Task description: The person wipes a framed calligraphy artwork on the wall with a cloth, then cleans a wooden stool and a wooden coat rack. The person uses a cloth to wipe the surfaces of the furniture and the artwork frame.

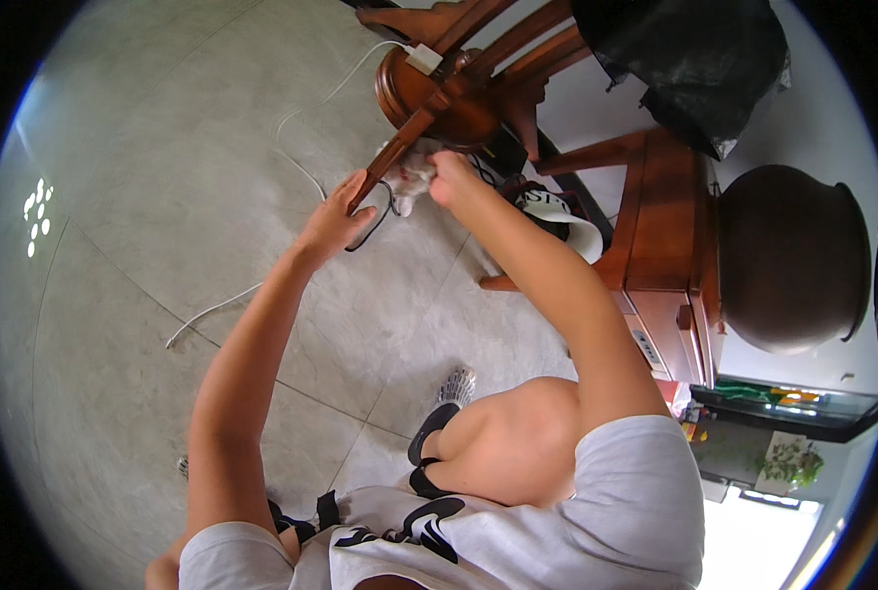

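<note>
At the lower end of a reddish-brown wooden bar (406, 140), part of a wooden chair, my left hand (338, 221) has its fingers on one side and its thumb on the other. Just right of it, my right hand (450, 177) is closed on a crumpled white cloth (407, 181) with reddish marks. The cloth is partly behind the bar, and my right fingertips are hidden. A thin black cable (371, 234) curves beside my left thumb. Behind the bar is the chair's round wooden part (402, 92), with a white charger (423, 59) on it.
A white cable (284, 122) runs from the charger across the grey tiled floor (151, 184). Right of my forearm are a white-brimmed cap (575, 228) and a wooden cabinet (660, 221) bearing a dark round pot (789, 258). A black plastic bag (704, 66) hangs at the upper right.
</note>
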Action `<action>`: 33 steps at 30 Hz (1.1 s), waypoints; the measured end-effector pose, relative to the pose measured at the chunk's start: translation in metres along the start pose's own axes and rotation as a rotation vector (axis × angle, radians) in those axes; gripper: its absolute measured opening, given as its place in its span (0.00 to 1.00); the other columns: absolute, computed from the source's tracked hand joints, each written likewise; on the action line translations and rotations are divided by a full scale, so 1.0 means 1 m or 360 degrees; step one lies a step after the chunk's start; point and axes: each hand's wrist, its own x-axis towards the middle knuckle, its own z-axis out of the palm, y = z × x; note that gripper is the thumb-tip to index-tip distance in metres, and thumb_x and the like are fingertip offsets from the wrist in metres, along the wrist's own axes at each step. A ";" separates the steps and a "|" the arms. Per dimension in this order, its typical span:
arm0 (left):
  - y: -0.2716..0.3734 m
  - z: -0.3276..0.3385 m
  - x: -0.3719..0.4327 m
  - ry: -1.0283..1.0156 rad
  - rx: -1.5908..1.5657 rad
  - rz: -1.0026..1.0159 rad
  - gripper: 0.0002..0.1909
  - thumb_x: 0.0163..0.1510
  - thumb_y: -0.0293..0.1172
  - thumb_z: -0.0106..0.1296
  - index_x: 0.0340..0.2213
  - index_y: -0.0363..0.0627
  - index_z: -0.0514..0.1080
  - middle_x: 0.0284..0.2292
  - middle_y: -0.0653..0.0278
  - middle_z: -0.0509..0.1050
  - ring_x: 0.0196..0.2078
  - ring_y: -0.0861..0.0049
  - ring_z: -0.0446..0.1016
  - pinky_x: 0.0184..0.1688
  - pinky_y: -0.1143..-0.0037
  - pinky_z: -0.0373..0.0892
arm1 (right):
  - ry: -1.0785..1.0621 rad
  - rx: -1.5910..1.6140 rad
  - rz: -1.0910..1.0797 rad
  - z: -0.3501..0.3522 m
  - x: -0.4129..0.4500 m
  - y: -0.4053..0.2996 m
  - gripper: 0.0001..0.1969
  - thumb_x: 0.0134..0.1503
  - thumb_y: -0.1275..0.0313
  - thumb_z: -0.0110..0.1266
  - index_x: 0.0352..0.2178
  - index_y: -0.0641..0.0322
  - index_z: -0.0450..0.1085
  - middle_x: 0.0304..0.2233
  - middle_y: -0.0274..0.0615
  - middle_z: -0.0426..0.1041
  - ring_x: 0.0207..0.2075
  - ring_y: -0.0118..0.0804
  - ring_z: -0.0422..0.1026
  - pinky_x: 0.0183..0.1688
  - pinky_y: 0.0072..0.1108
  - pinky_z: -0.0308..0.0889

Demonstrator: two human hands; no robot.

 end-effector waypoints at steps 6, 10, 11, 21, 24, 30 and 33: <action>0.035 -0.002 -0.014 0.0139 -0.0154 -0.0055 0.28 0.55 0.30 0.51 0.57 0.43 0.59 0.55 0.53 0.62 0.55 0.66 0.66 0.55 0.75 0.62 | -0.0311 -0.0138 0.0033 -0.014 -0.086 -0.026 0.15 0.53 0.79 0.38 0.43 0.68 0.64 0.42 0.47 0.70 0.46 0.46 0.71 0.47 0.42 0.69; 0.040 0.010 -0.009 0.0333 -0.0431 0.0193 0.26 0.57 0.28 0.49 0.56 0.43 0.60 0.49 0.56 0.68 0.49 0.69 0.71 0.51 0.77 0.66 | -0.0637 -0.0249 0.0042 0.004 -0.124 -0.040 0.17 0.54 0.77 0.40 0.46 0.62 0.65 0.44 0.40 0.70 0.45 0.37 0.70 0.51 0.29 0.65; 0.043 0.012 -0.009 0.0194 -0.0679 0.0036 0.24 0.57 0.28 0.48 0.56 0.42 0.61 0.47 0.58 0.70 0.48 0.70 0.71 0.50 0.77 0.66 | -0.0743 -0.0262 0.0006 0.004 -0.126 -0.043 0.18 0.54 0.77 0.40 0.46 0.61 0.66 0.44 0.39 0.71 0.45 0.36 0.70 0.50 0.28 0.65; 0.122 0.019 -0.019 0.0083 -0.1734 -0.0323 0.16 0.60 0.32 0.42 0.48 0.42 0.67 0.43 0.67 0.72 0.44 0.81 0.70 0.46 0.79 0.66 | -0.0584 -0.1220 -0.0993 0.022 -0.140 -0.003 0.27 0.58 0.63 0.53 0.58 0.56 0.58 0.56 0.47 0.60 0.54 0.37 0.62 0.54 0.27 0.59; 0.108 0.005 -0.012 -0.0171 -0.1770 -0.0167 0.20 0.60 0.36 0.42 0.51 0.44 0.66 0.46 0.68 0.71 0.48 0.80 0.68 0.49 0.77 0.63 | -0.0663 -0.0924 -0.0698 0.026 -0.141 -0.021 0.25 0.54 0.73 0.54 0.55 0.56 0.62 0.57 0.48 0.59 0.55 0.41 0.61 0.57 0.27 0.56; 0.104 -0.012 -0.005 0.0228 -0.1090 -0.0104 0.23 0.59 0.37 0.43 0.54 0.42 0.64 0.50 0.62 0.69 0.50 0.78 0.67 0.52 0.76 0.60 | 0.0379 -0.2254 -0.2924 0.056 -0.151 -0.091 0.29 0.45 0.82 0.51 0.52 0.51 0.67 0.55 0.44 0.61 0.55 0.50 0.60 0.59 0.37 0.53; 0.083 -0.004 -0.001 0.0315 -0.0867 -0.0203 0.22 0.58 0.36 0.44 0.52 0.40 0.66 0.46 0.62 0.72 0.47 0.76 0.70 0.50 0.76 0.61 | 0.0599 -0.3007 -0.3080 0.054 -0.117 -0.130 0.26 0.50 0.77 0.48 0.53 0.48 0.65 0.59 0.41 0.58 0.62 0.48 0.53 0.62 0.43 0.45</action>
